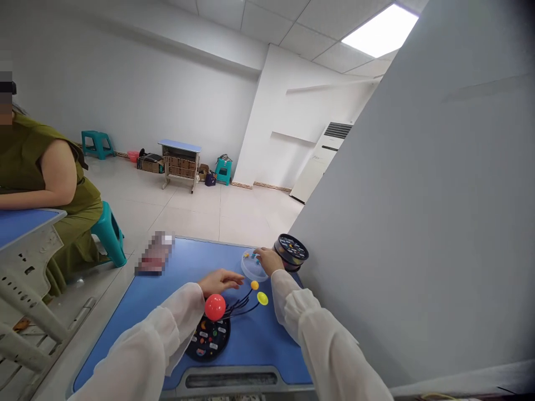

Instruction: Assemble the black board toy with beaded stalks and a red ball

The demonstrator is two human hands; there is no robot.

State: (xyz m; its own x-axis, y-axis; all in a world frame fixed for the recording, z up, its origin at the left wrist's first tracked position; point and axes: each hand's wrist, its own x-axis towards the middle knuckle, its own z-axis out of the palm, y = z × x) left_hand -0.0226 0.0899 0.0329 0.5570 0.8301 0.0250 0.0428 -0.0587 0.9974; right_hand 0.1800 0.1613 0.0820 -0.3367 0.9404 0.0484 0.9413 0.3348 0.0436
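A planet model stands on a round black base [209,338] on the blue desk, with a red ball [215,307], an orange ball [254,285] and a yellow disc-like piece [262,298] on dark curved rods. My left hand [221,280] is just behind the red ball, fingers stretched out flat over the rods, holding nothing. Farther back, my right hand [268,259] reaches into a clear round dish [253,274] with small blue and orange pieces. Its fingertips are bent down near a blue piece; whether they grip it is too small to tell.
Stacked round black bases [291,250] sit at the desk's back right, against a grey wall [418,223]. A blurred box [155,255] lies at the back left edge. A seated person [58,172] is at another desk on the left.
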